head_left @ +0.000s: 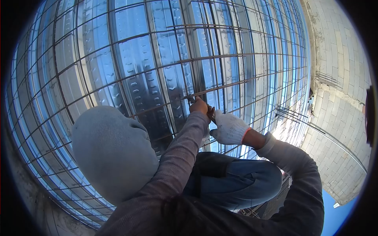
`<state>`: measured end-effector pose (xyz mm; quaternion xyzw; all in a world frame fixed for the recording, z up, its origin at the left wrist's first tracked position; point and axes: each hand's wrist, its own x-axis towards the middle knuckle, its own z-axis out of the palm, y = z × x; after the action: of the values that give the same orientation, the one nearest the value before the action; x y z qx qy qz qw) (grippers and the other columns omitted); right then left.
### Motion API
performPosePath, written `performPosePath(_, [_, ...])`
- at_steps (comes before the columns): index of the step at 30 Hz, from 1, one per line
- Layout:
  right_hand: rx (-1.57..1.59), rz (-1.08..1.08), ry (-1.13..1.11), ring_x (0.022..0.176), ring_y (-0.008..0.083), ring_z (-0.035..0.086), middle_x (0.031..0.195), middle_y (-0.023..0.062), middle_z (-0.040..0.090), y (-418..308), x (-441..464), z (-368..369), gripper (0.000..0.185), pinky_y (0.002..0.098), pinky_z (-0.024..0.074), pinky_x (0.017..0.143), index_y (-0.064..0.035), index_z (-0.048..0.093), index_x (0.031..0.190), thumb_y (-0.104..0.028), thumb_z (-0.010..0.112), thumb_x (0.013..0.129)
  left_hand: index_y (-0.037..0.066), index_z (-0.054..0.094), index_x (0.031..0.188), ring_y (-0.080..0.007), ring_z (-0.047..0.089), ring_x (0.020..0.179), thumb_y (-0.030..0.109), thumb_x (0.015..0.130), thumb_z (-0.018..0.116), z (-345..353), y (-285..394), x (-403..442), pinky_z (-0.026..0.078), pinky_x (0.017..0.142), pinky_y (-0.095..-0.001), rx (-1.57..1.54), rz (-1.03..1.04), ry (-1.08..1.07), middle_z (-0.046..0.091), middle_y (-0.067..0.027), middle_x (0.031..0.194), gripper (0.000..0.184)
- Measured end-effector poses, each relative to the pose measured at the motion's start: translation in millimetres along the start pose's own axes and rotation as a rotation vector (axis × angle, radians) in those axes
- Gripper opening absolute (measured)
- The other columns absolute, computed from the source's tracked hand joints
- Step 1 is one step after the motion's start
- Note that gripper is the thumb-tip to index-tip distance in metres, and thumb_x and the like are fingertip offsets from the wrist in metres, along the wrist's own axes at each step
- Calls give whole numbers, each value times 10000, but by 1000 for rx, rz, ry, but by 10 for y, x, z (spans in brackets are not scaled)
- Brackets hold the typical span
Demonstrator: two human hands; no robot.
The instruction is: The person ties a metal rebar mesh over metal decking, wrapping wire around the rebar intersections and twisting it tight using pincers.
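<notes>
My left hand, bare at the end of a grey ribbed sleeve, is closed at a crossing of the rusty rebar mesh. A short dark metal piece juts out from its fingers against the bar; its kind is unclear. Right beside it, my right hand wears a white knit glove with an orange-red cuff. Its fingers are curled against the left hand, and what they hold is hidden. Beneath the mesh lies shiny corrugated metal decking, with embossed dimples.
A blue-trousered knee is bent below the hands. A big rounded grey cloth-covered shape blocks the left side. Along the right runs a pale block wall, with loose bars sticking out near it.
</notes>
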<state>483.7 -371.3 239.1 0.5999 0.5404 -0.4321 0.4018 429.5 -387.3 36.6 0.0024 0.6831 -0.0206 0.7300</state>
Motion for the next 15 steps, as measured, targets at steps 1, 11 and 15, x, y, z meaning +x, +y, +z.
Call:
performPosePath(1, [155,-54,58,852,385,743,916,262,701,180,-3,101,554,469,600,745,121,510,1159,-328,708,902,109,580,888,-211,651,676,455,1080,488,-79,-87,-134,603,708,-396,-380,-66,-203,589,-63,721,406])
performPosePath(11, [2115,-25,-748,959,348,718,1100,228,698,266,96,712,673,480,596,830,71,568,1256,-532,653,968,126,581,830,-198,678,792,455,1033,551,-259,-495,155,596,907,-429,-1168,141,-1125,636,-28,754,387])
performPosePath(15, [2395,-158,-1221,796,237,721,943,128,712,302,264,895,392,411,584,704,35,643,1064,-350,660,995,105,601,889,-237,685,872,445,1000,617,-273,-504,56,559,1016,-475,-1232,43,-988,658,-47,826,358])
